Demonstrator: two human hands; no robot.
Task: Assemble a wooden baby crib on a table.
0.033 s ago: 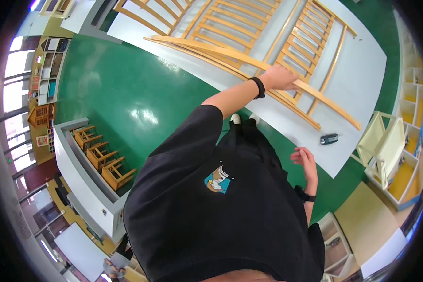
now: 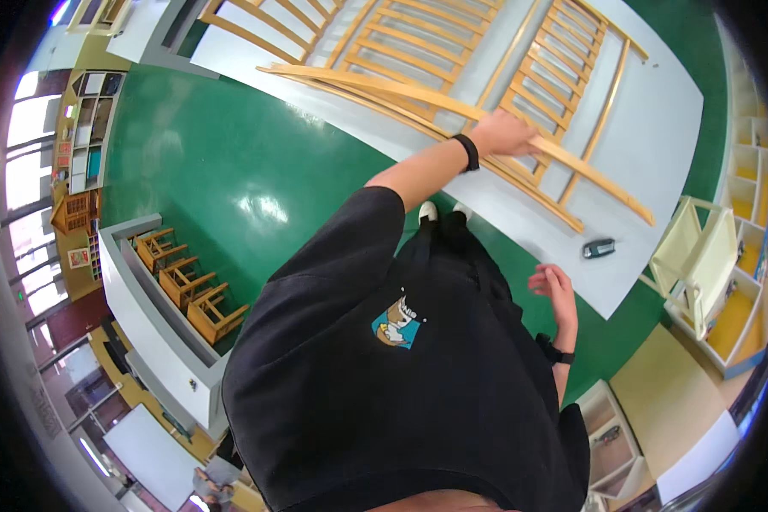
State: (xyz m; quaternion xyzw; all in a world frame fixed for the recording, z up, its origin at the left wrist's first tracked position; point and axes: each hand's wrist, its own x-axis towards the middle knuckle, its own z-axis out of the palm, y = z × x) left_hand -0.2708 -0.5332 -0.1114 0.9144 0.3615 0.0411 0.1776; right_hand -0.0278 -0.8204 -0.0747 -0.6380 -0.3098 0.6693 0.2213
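Observation:
My left hand (image 2: 503, 134) is closed round a long, slightly curved light-wood rail (image 2: 599, 181), near its right-hand part. The rail lies slanting over the near edge of the white table (image 2: 635, 277). Just beneath it, a second wooden rail (image 2: 563, 218) runs along the same edge. Past my hand lie slatted wooden panels (image 2: 556, 75) on the tabletop. Over by the table's near right corner is my right hand (image 2: 554, 286), off the table, with fingers loosely bent, a little apart and holding nothing. A small dark device (image 2: 599, 248) rests on the tabletop close to it.
To the right stand a cream plastic step stool or cart (image 2: 695, 264) and white shelving with yellow insides (image 2: 725, 328). Wooden stools (image 2: 217, 314) sit beside a grey-white counter (image 2: 158, 341) at left. Green floor (image 2: 222, 145) lies between counter and table.

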